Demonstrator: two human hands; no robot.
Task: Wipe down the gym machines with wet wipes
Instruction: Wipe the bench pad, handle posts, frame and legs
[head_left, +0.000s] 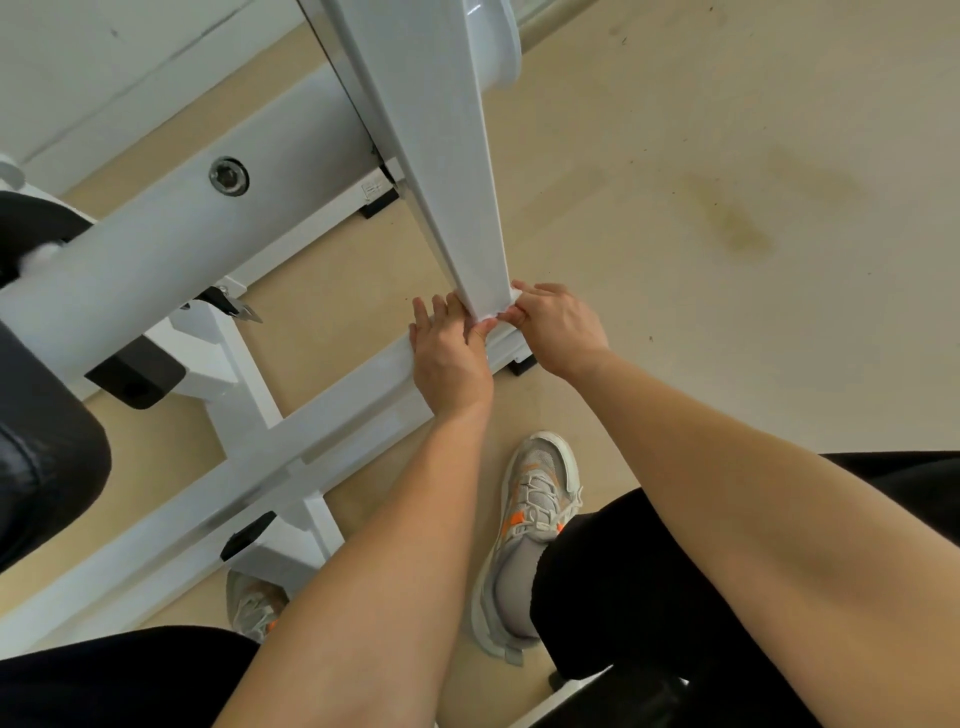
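A white gym machine fills the left and centre of the head view. Its sloping white post comes down to a low base beam on the floor. A white wet wipe is wrapped round the foot of the post. My left hand pinches the wipe at the post's left side, fingers curled against the metal. On the right side my right hand pinches the same wipe. Most of the wipe is hidden between hands and post.
A thick white tube with a bolt runs across at the left, above black pads. My grey and orange shoes stand on the beige floor close to the beam. A stained floor patch lies to the right.
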